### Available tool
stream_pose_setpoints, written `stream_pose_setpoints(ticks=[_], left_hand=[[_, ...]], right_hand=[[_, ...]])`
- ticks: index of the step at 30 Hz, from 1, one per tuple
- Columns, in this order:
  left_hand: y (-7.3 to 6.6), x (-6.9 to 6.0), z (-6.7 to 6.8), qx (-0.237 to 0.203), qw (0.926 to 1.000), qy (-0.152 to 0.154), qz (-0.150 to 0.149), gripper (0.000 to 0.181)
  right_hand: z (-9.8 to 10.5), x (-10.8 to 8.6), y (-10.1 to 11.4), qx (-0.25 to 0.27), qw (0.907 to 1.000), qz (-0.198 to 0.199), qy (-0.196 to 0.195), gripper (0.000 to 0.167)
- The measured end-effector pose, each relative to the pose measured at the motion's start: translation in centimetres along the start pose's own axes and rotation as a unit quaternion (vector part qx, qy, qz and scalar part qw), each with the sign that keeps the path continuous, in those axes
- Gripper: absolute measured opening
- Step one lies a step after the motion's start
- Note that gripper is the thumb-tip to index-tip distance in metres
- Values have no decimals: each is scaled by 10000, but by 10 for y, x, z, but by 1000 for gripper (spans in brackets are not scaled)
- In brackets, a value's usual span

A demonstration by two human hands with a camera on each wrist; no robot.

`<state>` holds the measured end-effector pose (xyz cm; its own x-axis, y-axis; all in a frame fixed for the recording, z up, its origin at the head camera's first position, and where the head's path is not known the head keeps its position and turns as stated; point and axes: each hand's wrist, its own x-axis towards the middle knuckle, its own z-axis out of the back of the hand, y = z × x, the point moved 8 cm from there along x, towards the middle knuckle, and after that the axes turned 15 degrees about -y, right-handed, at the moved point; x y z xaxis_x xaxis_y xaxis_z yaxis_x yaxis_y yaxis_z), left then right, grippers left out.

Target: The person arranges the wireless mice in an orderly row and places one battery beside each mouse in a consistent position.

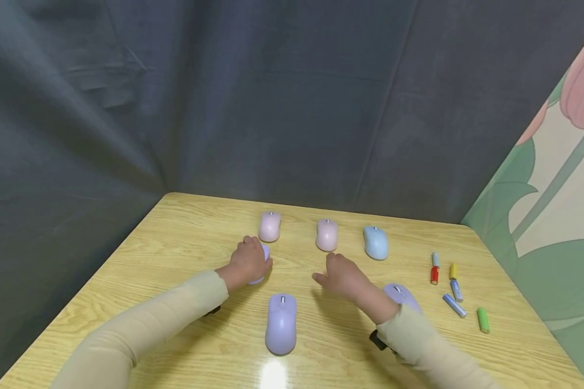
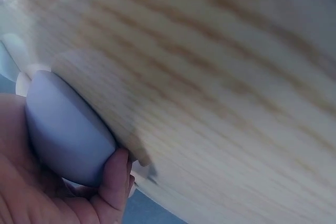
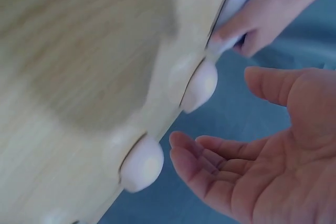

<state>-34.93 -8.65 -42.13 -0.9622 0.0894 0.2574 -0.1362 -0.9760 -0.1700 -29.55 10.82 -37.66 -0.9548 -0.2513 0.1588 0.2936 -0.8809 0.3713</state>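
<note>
My left hand (image 1: pixel 249 260) grips a purple computer mouse (image 2: pixel 68 129) that sits on the wooden table, fingers on one side and thumb on the other. In the head view the hand hides much of that mouse. My right hand (image 1: pixel 345 278) hovers over the table with nothing in it; the right wrist view shows its palm (image 3: pixel 283 177) with thumb and fingers apart. Just beyond it lies a pink mouse (image 1: pixel 327 235). Another pink mouse (image 1: pixel 270 226) is behind the left hand. A second purple mouse (image 1: pixel 280 325) lies nearer the front, between both forearms.
A blue mouse (image 1: pixel 376 243) lies at the back right. One more purple mouse (image 1: pixel 402 296) is partly covered by the right sleeve. Several small batteries, among them a green battery (image 1: pixel 483 320) and a red battery (image 1: pixel 435 275), lie at the right. A dark curtain (image 1: pixel 292 108) hangs behind the table.
</note>
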Motion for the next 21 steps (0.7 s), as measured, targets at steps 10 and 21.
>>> stream_pose_setpoints(ticks=[10, 21], left_hand=[[-1, 0, 0, 74, 10000, 17, -6, 60], [-2, -1, 2, 251, 9997, 23, -34, 62]], right_hand=[[-11, -25, 38, 346, 9982, 476, 98, 51], [-31, -42, 66, 186, 9931, 1099, 354, 50]])
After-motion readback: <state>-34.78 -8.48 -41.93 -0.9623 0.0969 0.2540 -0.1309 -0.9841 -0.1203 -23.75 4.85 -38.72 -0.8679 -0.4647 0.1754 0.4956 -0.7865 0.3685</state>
